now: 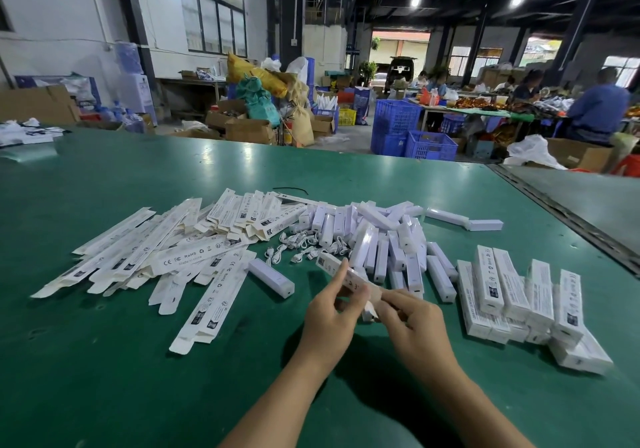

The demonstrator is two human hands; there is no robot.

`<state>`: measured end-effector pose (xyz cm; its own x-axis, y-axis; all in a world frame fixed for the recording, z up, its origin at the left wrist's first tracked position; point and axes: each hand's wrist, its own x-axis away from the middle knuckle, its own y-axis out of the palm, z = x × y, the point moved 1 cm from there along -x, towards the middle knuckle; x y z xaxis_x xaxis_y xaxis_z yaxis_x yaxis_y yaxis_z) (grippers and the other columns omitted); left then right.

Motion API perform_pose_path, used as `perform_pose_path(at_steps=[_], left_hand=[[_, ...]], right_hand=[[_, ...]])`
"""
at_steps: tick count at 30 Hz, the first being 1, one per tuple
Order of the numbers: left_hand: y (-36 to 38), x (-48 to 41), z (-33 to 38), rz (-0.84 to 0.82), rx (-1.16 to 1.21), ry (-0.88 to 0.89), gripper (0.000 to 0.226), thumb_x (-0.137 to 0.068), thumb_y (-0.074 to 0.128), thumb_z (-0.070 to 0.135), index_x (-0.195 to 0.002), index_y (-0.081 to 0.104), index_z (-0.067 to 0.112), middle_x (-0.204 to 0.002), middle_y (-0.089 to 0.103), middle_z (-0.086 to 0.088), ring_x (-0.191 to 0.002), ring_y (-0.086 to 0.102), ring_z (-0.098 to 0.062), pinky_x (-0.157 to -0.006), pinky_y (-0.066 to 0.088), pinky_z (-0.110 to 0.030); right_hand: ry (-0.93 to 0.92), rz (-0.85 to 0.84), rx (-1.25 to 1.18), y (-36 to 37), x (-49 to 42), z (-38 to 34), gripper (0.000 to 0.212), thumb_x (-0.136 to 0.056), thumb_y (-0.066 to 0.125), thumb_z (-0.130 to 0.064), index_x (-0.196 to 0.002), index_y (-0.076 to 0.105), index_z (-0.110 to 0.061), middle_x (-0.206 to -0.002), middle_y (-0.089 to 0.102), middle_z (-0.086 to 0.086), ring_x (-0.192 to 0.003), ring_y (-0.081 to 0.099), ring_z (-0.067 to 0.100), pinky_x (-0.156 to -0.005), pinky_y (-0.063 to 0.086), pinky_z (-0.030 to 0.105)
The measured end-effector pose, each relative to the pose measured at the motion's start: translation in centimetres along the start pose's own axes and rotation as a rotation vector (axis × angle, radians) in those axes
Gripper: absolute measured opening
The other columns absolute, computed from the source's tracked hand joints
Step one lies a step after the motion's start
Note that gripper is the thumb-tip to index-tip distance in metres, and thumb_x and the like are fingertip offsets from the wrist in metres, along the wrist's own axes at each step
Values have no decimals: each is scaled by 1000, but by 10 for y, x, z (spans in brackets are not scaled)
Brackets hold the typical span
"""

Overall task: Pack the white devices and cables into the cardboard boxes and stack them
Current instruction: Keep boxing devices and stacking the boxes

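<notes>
Both hands hold one long white cardboard box (334, 267) above the green table (138, 378). My left hand (330, 312) grips its middle from the left. My right hand (412, 319) pinches the near end, where a flap (370, 310) sticks out. Flat unfolded boxes (166, 257) lie spread on the left. A heap of white devices (384, 243) sits in the middle, with small white cables (298, 246) beside it. One device (271, 277) lies apart, left of my hands. Packed boxes (519, 298) are stacked on the right.
Two more devices (464, 220) lie at the far right of the heap. A black cable tie (291, 189) lies beyond the flat boxes. A second table (588, 198) adjoins on the right. Blue crates (412, 132), cartons and seated people stand beyond the far edge.
</notes>
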<state>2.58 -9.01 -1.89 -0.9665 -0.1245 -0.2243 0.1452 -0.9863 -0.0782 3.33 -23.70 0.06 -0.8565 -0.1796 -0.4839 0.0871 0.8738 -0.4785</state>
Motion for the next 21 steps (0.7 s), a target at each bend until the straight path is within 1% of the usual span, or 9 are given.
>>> perform_pose_path(at_steps=[1,3,5,8,11,14,16,18,21], left_hand=[[-2,-1,1,11,-2,2,69,-85,59,61,-148,44,36,-124,67,-1,-116,60,-17,-97,50,-32],[-5,-2,2,25,-25,13,58,-89,61,58,-142,52,35,-118,69,-6,-112,62,-20,-94,51,-33],[-6,-2,2,29,-41,22,52,-89,62,54,-137,59,34,-111,74,-3,-99,67,-11,-83,53,-23],[-7,-2,3,13,-7,20,48,-83,62,54,-128,65,38,-79,72,9,-71,61,3,-68,45,-12],[-8,-3,2,-6,14,20,49,-75,62,63,-119,68,44,-88,74,13,-80,65,1,-75,48,-15],[-9,-4,1,-17,-23,26,33,-75,64,63,-107,67,57,-91,76,12,-86,68,0,-77,51,-15],[-9,-5,0,-12,-32,33,29,-75,66,63,-104,66,62,-80,74,7,-76,63,-2,-75,53,-19],[-10,-6,-1,-4,-22,42,27,-74,68,63,-101,64,67,-65,62,13,-67,54,-3,-69,50,-17],[-12,-5,-1,7,-4,50,26,-76,67,61,-99,62,72,-66,58,12,-67,52,-5,-68,49,-18]], right_hand=[[-20,-17,-6,0,0,0,29,-93,59,-12,-74,70,-31,-66,62,-3,-58,52,9,-52,38,18],[-45,-39,-9,-1,2,1,25,-94,60,-14,-80,74,-30,-67,64,-4,-60,55,7,-55,41,18],[-44,-44,2,-1,2,0,17,-92,67,-19,-98,77,-30,-75,71,-11,-68,64,5,-61,46,12],[-38,-33,19,-2,2,-1,14,-87,73,-20,-94,76,-32,-77,71,-17,-70,66,4,-62,46,9],[-15,17,-5,-1,2,-1,12,-84,76,-22,-94,74,-27,-79,71,-15,-74,66,1,-66,48,10],[14,76,-43,0,2,-1,15,-80,78,-19,-92,69,-19,-89,70,-10,-79,67,1,-70,52,13],[18,98,-42,0,1,-3,15,-78,79,-15,-82,64,-15,-99,69,-11,-82,68,3,-72,55,19],[-22,93,-20,-2,1,-4,12,-78,79,-10,-78,66,-11,-106,68,-10,-86,67,0,-74,55,17],[-123,25,7,-6,1,-7,9,-79,78,-2,-83,75,-10,-108,70,-7,-91,67,-4,-78,53,10]])
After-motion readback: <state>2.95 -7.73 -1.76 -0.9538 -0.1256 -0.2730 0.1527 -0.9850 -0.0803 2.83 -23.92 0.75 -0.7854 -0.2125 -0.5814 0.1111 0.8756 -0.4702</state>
